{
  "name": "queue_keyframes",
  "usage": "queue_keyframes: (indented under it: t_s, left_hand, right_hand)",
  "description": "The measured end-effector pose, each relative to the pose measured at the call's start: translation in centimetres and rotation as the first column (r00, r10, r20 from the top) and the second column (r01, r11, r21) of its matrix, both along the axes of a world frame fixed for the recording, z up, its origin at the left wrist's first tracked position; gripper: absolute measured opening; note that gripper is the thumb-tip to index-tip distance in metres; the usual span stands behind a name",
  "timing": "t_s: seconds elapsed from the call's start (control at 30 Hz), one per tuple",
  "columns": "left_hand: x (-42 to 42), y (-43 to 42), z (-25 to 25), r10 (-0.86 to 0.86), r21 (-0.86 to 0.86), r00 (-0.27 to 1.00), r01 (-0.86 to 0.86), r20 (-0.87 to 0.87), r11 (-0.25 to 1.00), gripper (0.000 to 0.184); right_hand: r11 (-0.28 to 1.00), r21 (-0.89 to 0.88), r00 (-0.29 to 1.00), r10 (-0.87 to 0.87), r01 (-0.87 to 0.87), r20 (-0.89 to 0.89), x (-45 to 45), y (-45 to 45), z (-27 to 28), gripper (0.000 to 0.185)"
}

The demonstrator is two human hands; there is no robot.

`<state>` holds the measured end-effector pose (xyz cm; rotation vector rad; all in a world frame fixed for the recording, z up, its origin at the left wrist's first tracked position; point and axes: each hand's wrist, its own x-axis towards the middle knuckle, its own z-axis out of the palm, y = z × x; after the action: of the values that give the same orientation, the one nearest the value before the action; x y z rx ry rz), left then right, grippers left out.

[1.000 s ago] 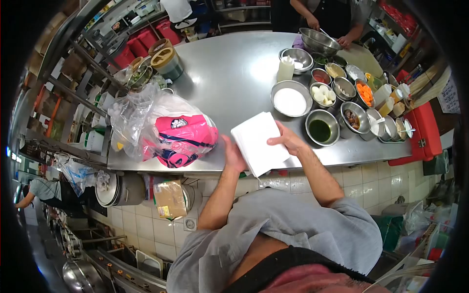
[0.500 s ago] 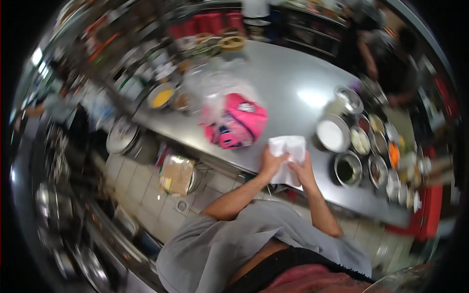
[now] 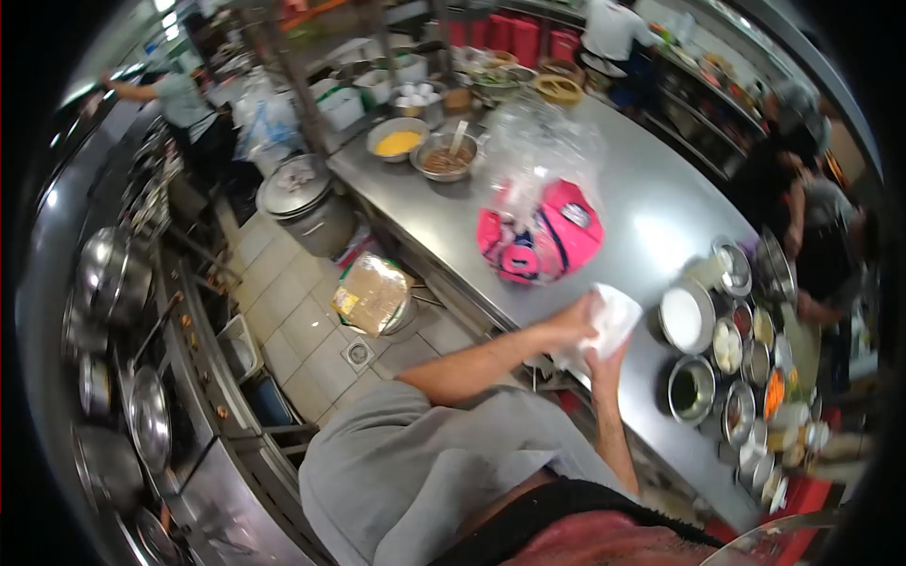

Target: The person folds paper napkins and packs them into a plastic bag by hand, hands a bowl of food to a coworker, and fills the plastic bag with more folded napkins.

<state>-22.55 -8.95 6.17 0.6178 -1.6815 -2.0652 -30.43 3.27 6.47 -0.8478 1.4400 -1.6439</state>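
Note:
A white stack of thin sheets [image 3: 615, 316] is between my hands at the front edge of the steel table [image 3: 628, 179]. My left hand [image 3: 574, 323] is wrapped round its left side, and my right hand [image 3: 606, 360] grips it from below. Just beyond lies a pink bag with dark trim [image 3: 557, 231], partly under clear plastic [image 3: 533, 141]. To the right of my hands stand a bowl of white contents [image 3: 686, 319] and a bowl of dark green liquid [image 3: 691, 389].
Bowls of yellow [image 3: 398, 141] and brown food [image 3: 445, 158] sit at the table's left corner. A lidded pot [image 3: 307, 203] and a cardboard-topped container [image 3: 373, 294] stand on the floor. Pans [image 3: 151, 420] line the left. Several people work around the table and beyond.
The view has swung to the left, so the table and bowls appear further right. My hands have closed in around the white stack, which looks folded or bent compared with its flat shape earlier.

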Motion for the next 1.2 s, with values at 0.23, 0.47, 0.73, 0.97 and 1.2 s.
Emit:
queue_keyframes:
  t_s: [0.23,0.47,0.73,0.97,1.2]
  left_hand:
    - [-0.7,0.1,-0.9,0.045,-0.048,0.997,-0.042,0.067,0.998,0.071]
    - [-0.4,1.6,2.3,-0.058,-0.267,0.992,0.085,0.110,0.960,0.073]
    - [2.8,-1.3,3.8,-0.066,0.408,0.979,0.142,-0.195,0.902,0.063]
    - [0.6,3.3,-0.5,0.033,0.260,0.954,0.048,-0.297,0.965,0.074]
    - [0.8,4.5,0.9,0.128,0.302,0.978,-0.074,-0.166,0.951,0.074]
  right_hand:
    - [0.987,0.100,0.717,-0.023,0.128,-0.697,0.7,-0.5,0.5,0.121]
    - [0.983,0.156,0.795,0.017,0.097,-0.606,-1.2,0.2,-0.6,0.088]
    - [0.998,-0.052,0.991,-0.028,0.035,0.130,-2.6,2.1,2.7,0.069]
    - [0.993,-0.042,0.973,0.121,-0.115,0.197,-1.7,1.9,1.5,0.089]
    - [0.994,0.004,0.989,0.110,-0.110,-0.097,-0.4,1.3,3.2,0.084]
